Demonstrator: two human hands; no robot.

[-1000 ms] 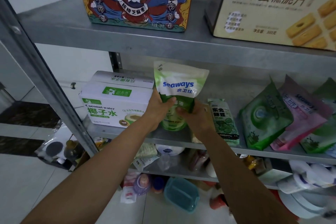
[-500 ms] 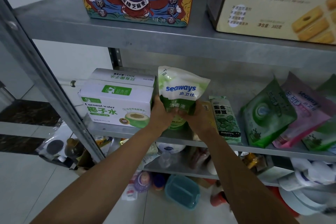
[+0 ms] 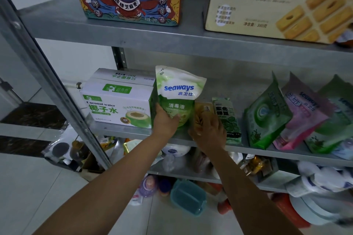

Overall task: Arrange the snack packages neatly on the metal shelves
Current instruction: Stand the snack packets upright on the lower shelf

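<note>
Left hand grips the upright Seaways pouch near the shelf's front edge; right hand, fingers loosely spread, touches the yellow packet.

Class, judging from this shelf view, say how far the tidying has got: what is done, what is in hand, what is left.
Done: the coconut water box sits square on the middle shelf. In hand: the left hand steadies the upright Seaways pouch beside it, while the right hand rests on the yellow packet. Left: the green pouch and pink pouch lean askew.
</note>
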